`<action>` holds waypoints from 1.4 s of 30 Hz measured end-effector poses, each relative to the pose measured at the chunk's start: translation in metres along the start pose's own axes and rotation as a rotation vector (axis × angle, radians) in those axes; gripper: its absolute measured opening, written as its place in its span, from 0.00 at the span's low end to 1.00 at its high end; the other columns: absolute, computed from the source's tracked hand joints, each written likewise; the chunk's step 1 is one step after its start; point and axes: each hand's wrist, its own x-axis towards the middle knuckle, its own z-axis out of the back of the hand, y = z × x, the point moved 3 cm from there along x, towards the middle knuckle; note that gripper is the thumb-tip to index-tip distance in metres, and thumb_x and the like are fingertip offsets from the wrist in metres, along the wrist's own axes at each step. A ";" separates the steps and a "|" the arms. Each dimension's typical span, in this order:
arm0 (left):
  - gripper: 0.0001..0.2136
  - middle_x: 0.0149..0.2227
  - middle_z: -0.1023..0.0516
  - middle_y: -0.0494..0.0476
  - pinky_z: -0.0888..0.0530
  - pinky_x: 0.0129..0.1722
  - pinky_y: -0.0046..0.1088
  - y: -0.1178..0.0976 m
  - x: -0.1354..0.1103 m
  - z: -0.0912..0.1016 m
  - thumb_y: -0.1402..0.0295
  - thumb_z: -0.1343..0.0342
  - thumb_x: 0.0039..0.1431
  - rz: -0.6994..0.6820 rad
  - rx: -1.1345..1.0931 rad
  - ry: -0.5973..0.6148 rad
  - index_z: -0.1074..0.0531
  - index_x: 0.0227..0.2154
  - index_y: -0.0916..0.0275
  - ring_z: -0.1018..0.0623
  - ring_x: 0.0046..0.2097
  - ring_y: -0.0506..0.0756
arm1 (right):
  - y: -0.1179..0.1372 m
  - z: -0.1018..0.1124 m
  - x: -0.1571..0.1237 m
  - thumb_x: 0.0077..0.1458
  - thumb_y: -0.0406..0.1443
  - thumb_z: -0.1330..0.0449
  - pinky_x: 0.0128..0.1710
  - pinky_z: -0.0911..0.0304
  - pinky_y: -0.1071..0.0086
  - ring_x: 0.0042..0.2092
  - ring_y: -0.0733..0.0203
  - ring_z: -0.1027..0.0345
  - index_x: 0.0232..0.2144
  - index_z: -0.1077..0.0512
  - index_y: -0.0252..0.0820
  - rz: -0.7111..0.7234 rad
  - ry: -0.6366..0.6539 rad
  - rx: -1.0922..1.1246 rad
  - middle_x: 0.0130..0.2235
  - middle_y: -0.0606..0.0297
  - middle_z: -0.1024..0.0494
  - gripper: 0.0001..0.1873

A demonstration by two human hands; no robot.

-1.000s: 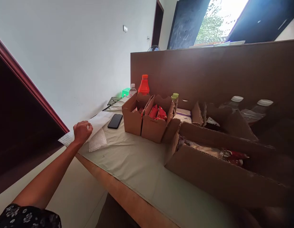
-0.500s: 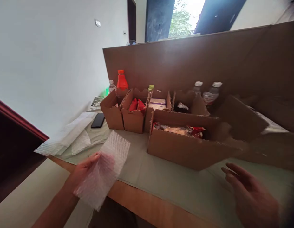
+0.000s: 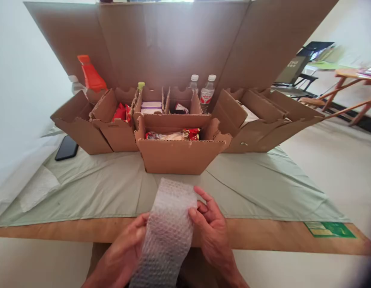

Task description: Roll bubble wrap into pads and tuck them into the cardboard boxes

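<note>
A sheet of clear bubble wrap (image 3: 169, 232) stands upright between both my hands at the table's near edge. My left hand (image 3: 125, 254) grips its left side from below, fingers curled round it. My right hand (image 3: 211, 230) pinches its right edge with thumb and fingers. Just beyond the sheet sits an open cardboard box (image 3: 179, 154) holding snack packets (image 3: 173, 135).
Several more open cardboard boxes (image 3: 113, 132) stand in a row behind, with red packets, an orange bottle (image 3: 91, 76) and water bottles (image 3: 207, 93). A black phone (image 3: 67, 147) and spare bubble wrap (image 3: 38, 188) lie at the left on the green cloth (image 3: 257, 188). A tall cardboard wall backs the table.
My left hand lifted a bubble wrap sheet from the pile at the left and brought it to the middle. My right hand came in and took its other edge. The view swung right.
</note>
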 end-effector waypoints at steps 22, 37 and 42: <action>0.21 0.39 0.19 0.60 0.24 0.36 0.34 0.042 -0.004 0.012 0.55 0.34 0.55 0.028 0.217 0.017 0.20 0.49 0.58 0.21 0.36 0.57 | -0.018 0.037 -0.064 0.58 0.26 0.46 0.43 0.25 0.60 0.45 0.53 0.21 0.61 0.33 0.47 0.727 0.176 -0.881 0.44 0.59 0.16 0.29; 0.26 0.39 0.22 0.58 0.21 0.43 0.41 0.025 0.040 -0.010 0.69 0.50 0.65 -0.776 1.362 -0.246 0.43 0.65 0.61 0.21 0.40 0.58 | -0.011 0.021 -0.019 0.61 0.32 0.45 0.43 0.23 0.55 0.42 0.48 0.19 0.55 0.26 0.38 0.206 0.269 -0.930 0.47 0.53 0.16 0.20; 0.24 0.33 0.22 0.57 0.23 0.36 0.39 0.024 0.041 -0.016 0.72 0.53 0.64 -0.832 1.545 -0.303 0.39 0.63 0.65 0.21 0.35 0.59 | -0.009 0.027 -0.016 0.61 0.32 0.41 0.38 0.24 0.61 0.37 0.54 0.20 0.57 0.30 0.40 0.361 0.113 -0.912 0.44 0.56 0.16 0.21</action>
